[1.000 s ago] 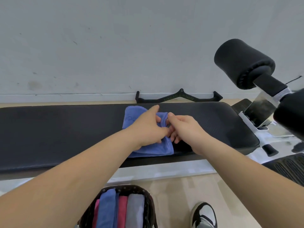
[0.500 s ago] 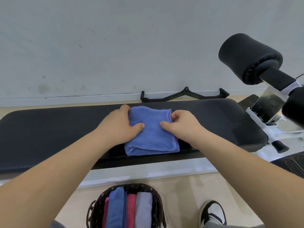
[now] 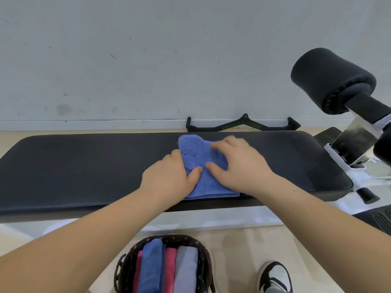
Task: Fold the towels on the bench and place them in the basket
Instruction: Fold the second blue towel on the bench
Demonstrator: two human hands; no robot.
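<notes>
A folded blue towel lies on the black padded bench, right of its middle. My left hand grips the towel's left edge, thumb on top. My right hand covers the right side, fingers spread over the cloth and pushing a fold leftward. Its right part is hidden under that hand. Below, on the floor, stands a dark woven basket with folded towels upright in it: pink, blue, pink and grey.
A black roller pad on a white frame rises at the right end of the bench. A black cable handle lies on the floor behind the bench against the wall. My shoe is right of the basket.
Both hands parted to the towel's sides, then closed in again. My right hand has moved left over the towel, bunching its right part toward the middle.
</notes>
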